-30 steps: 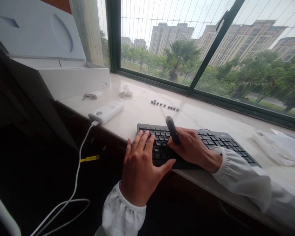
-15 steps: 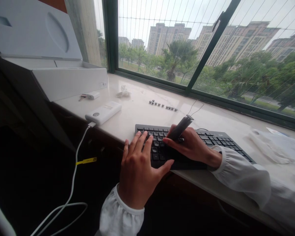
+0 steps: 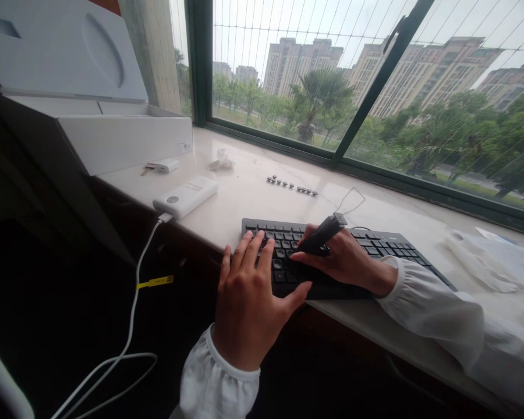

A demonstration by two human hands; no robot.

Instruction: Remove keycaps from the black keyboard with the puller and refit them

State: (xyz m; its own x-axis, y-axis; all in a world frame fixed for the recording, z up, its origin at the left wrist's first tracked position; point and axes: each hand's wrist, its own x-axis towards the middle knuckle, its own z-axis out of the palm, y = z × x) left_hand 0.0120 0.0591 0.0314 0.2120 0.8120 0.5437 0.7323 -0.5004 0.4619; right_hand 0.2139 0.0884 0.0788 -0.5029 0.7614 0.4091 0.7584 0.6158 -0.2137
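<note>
A black keyboard (image 3: 402,247) lies along the front edge of the pale sill, partly covered by both hands. My left hand (image 3: 248,297) rests over its left end with fingers spread and holds nothing. The fingertips are on or just above the keys there. In my right hand (image 3: 340,262) is a black-handled keycap puller (image 3: 321,234), gripped between thumb and fingers. Its thin wire loops point up and away, while its lower end is at the keys, partly hidden by the hand. Several small dark keycaps (image 3: 290,185) stand in a row behind the keyboard.
A white power bank (image 3: 190,196) with a white cable (image 3: 133,308) sits at the left. Behind it are a small white device with keys (image 3: 163,166), crumpled plastic (image 3: 222,160) and an open white box (image 3: 126,142). Papers (image 3: 502,265) lie at right, below the window.
The keycap puller has tilted lower, its wire loops turning toward the right. My left hand stays spread at the keyboard's left end. The whole view has shifted slightly.
</note>
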